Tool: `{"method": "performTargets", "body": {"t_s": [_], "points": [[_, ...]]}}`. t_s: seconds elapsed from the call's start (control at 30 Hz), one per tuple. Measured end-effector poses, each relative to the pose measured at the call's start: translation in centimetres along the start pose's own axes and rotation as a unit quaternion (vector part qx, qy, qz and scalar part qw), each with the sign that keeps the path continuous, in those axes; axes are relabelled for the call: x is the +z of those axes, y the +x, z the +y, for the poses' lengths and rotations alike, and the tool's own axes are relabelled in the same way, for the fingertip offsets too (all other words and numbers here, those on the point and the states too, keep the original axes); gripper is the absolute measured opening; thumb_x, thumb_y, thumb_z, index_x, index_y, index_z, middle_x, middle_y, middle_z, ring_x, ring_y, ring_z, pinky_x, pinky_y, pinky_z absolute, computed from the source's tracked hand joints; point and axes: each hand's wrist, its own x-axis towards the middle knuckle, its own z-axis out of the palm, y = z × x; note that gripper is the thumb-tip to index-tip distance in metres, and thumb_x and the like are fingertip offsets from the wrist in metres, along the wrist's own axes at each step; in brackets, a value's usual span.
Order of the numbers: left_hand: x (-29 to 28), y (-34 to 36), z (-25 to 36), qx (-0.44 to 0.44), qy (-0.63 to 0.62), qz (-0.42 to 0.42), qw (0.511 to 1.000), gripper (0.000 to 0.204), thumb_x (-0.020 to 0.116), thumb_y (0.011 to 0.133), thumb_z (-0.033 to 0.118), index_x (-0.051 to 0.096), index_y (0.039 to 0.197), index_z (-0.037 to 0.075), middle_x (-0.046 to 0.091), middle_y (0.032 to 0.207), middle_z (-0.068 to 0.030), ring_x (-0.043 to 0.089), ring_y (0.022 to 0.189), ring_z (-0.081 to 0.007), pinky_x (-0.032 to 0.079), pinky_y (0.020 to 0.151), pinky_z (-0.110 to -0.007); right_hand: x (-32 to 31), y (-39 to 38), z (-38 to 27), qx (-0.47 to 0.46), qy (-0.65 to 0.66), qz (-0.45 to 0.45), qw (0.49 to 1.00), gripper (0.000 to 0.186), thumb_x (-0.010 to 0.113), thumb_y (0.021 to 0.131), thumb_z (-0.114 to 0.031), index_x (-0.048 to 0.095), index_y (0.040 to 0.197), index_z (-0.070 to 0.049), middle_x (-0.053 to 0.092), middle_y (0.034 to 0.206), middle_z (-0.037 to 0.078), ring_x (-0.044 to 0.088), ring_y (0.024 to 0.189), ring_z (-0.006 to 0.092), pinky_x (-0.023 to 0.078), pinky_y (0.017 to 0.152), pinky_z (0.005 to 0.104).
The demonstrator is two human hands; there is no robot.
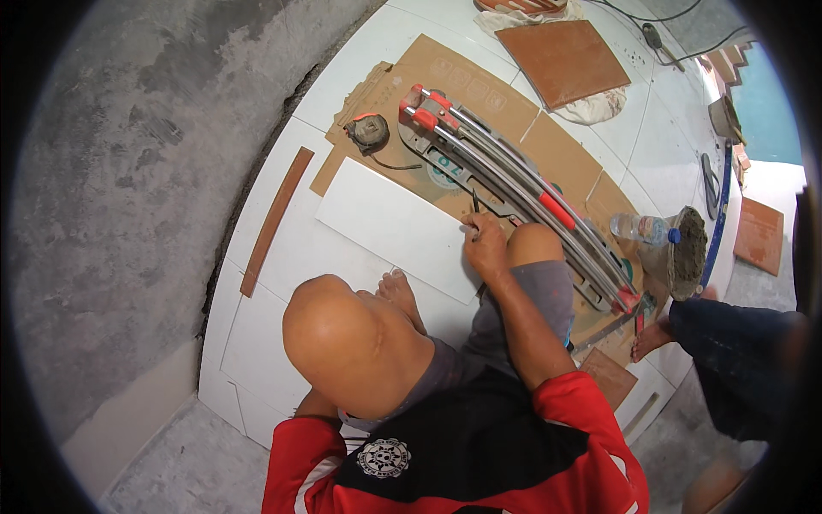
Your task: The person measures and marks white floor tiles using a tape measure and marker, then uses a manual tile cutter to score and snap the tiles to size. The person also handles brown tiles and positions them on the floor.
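Observation:
My right hand (485, 248) is closed in a pinch at the right edge of a cut white tile (385, 224). A thin dark stick, like a pencil (476, 202), rises from its fingertips. The white tile lies flat on the white tiled floor, in front of my bare foot (399, 295). Just beyond my right hand is a manual tile cutter (514, 184) with twin metal rails and red ends, lying on flattened cardboard (428, 64). My left hand is hidden behind my raised left knee; only part of its forearm shows.
A round measuring device (368, 133) and a narrow brown tile strip (276, 223) lie to the left. Brown tiles (565, 62) are at the far right. A plastic bottle (638, 228) stands beside a bucket of mortar (687, 257). Another person's leg (728, 355) is at right.

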Motion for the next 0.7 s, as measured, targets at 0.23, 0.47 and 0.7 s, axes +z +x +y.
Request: {"method": "performTargets", "body": {"t_s": [0.23,0.47,0.7], "points": [[-1.6,3.0,-0.4,0.003,0.001,0.025,1.000,0.050,0.079,0.082,0.012,0.058,0.125,-0.004,0.060,0.128,-0.0256,0.054,0.121,-0.0419,0.044,0.103,-0.046,-0.8,0.7,-1.3,0.021,-0.032,-0.009,0.999,0.026,0.061,0.082,-0.002,0.069,0.106,-0.008,0.060,0.099,0.019,0.061,0.096,0.0400,0.050,0.084,0.0472],[-6.7,14.3,-7.7,0.083,0.153,0.113,0.978,0.070,0.085,0.074,0.016,0.052,0.131,-0.006,0.055,0.131,-0.0287,0.050,0.124,-0.0455,0.042,0.105,-0.049,-6.4,9.3,-3.5,-0.149,-0.139,0.126,0.971,0.028,0.064,0.085,-0.004,0.068,0.113,-0.003,0.059,0.095,0.019,0.061,0.085,0.0380,0.050,0.078,0.0438],[-10.1,18.7,-7.2,0.057,0.201,0.002,0.978,0.086,0.090,0.066,0.023,0.048,0.136,-0.005,0.044,0.144,-0.0272,0.042,0.133,-0.0437,0.034,0.108,-0.052,-9.2,14.9,-7.1,0.035,-0.308,-0.178,0.934,0.041,0.075,0.084,-0.030,0.066,0.115,-0.004,0.060,0.100,0.022,0.062,0.095,0.0408,0.050,0.082,0.0486]]}}
